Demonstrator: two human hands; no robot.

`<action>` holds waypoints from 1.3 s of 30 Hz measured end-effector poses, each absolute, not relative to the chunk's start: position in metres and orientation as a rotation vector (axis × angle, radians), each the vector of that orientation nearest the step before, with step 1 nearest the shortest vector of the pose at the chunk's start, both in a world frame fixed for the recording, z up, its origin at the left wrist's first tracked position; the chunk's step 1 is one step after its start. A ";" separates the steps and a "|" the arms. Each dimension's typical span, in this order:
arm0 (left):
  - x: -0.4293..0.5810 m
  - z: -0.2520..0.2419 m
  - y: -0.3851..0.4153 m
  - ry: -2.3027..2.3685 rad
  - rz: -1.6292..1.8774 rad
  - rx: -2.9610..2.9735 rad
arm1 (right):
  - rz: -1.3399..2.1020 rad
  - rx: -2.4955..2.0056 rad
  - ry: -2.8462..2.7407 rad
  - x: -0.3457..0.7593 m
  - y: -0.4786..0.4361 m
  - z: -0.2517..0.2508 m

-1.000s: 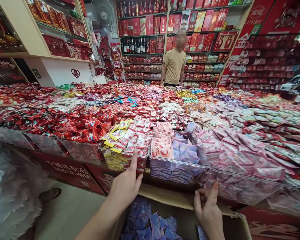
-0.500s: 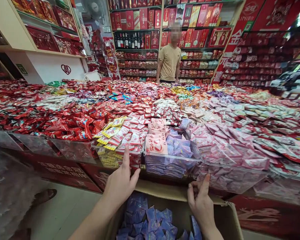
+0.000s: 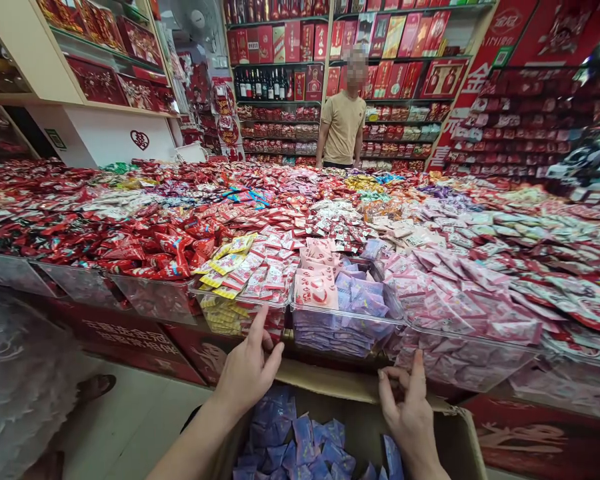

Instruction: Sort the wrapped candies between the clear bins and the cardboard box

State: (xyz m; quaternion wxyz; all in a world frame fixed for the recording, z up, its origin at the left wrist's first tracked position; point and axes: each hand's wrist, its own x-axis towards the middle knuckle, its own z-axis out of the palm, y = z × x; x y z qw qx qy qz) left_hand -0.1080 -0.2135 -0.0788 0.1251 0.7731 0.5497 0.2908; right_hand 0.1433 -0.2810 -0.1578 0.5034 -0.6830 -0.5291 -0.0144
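2 empty hands flanking the clear tray [image 3: 345, 335] — left hand [image 3: 247, 370] open-fingered, right hand [image 3: 410, 413] loosely curled. Risk of tipping purple sweets [image 3: 363, 297] out by nudging hard.

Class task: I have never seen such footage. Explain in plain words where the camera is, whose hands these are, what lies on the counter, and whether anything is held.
The camera sits on a person's head, looking forward and down, so both hands are the wearer's. The left hand touches the front of a clear bin; the right hand rests at the rim of a cardboard box holding purple packets. Neither seems to hold anything. The counter is heaped with wrapped sweets. Another person stands behind it.
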 end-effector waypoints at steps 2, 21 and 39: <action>-0.110 -0.093 -0.217 1.443 0.910 2.244 | -0.035 -1.553 -1.270 0.145 -0.285 -0.128; -0.113 -0.114 -0.221 1.279 1.063 2.379 | -0.026 -2.134 -2.560 0.175 -0.116 0.017; -0.115 -0.115 -0.220 1.274 1.046 2.376 | 0.327 -1.822 -2.080 0.142 -0.088 0.019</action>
